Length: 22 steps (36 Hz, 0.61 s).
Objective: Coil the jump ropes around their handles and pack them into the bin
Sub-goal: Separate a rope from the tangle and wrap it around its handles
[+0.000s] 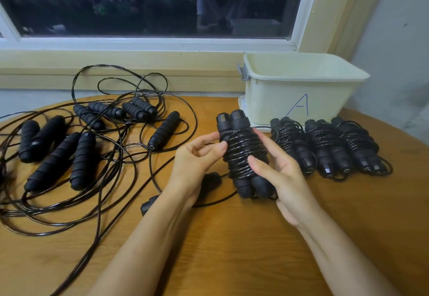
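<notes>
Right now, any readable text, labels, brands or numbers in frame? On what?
"A": handwritten in blue on the front wall of the cream bin.
Nothing else reads as text; the black jump rope handles show no legible print or brand.

Coiled jump rope [243, 154]: all black, glossy cord in tight bands over matte handles. Three wrapped bundles [325, 147]: same black. Loose ropes [53, 154]: black ribbed handles, glossy black cord with a brownish sheen. Bin [301, 89]: pale cream, blue handwritten letter A [299, 106], grey latch [243, 73]. Counter [232, 249]: orange-brown wood grain. Window frame [148, 43] white, sill trim [116, 73] pale yellow, wall [394, 40] grey.
</notes>
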Each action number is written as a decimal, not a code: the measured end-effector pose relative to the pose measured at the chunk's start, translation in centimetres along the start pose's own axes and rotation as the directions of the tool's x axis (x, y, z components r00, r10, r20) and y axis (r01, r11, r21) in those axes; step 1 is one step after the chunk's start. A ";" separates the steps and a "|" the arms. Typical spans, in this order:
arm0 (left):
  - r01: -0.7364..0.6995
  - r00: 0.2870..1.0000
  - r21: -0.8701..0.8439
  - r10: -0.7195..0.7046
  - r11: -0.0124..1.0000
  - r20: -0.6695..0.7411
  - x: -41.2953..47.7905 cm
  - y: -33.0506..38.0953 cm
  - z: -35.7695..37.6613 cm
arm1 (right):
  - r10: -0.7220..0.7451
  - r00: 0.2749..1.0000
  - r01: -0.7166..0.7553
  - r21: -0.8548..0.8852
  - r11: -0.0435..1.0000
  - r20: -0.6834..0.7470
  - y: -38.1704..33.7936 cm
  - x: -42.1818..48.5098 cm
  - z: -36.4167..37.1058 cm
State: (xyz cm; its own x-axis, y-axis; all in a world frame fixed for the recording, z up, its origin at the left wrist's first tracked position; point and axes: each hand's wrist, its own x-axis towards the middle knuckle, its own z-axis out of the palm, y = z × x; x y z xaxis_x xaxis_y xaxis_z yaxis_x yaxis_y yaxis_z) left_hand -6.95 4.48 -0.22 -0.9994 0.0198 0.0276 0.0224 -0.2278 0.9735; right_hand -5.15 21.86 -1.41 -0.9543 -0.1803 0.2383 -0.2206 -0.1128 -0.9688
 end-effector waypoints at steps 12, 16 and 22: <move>-0.056 0.981 0.029 0.060 0.998 -0.183 -0.8 -0.4 1.2 | -0.406 0.909 0.262 -0.632 0.729 -0.091 2.0 0.0 0.9; -0.089 0.975 -0.004 0.087 0.996 -0.205 -1.1 -0.4 1.6 | -0.490 0.866 0.259 -0.753 0.605 -0.096 2.6 -0.2 1.3; -0.103 0.969 -0.031 0.094 0.994 -0.228 -1.4 -0.4 1.9 | -0.439 0.896 0.173 -0.857 0.486 -0.068 2.7 -0.6 2.9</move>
State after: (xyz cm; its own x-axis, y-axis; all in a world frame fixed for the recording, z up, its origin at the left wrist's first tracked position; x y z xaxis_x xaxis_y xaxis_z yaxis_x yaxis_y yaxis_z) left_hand -5.54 6.41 -0.20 -0.9724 -0.2237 0.0663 0.1249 -0.2591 0.9577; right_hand -4.61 18.88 -3.93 -0.7717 -0.0450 0.6344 -0.4448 0.7512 -0.4877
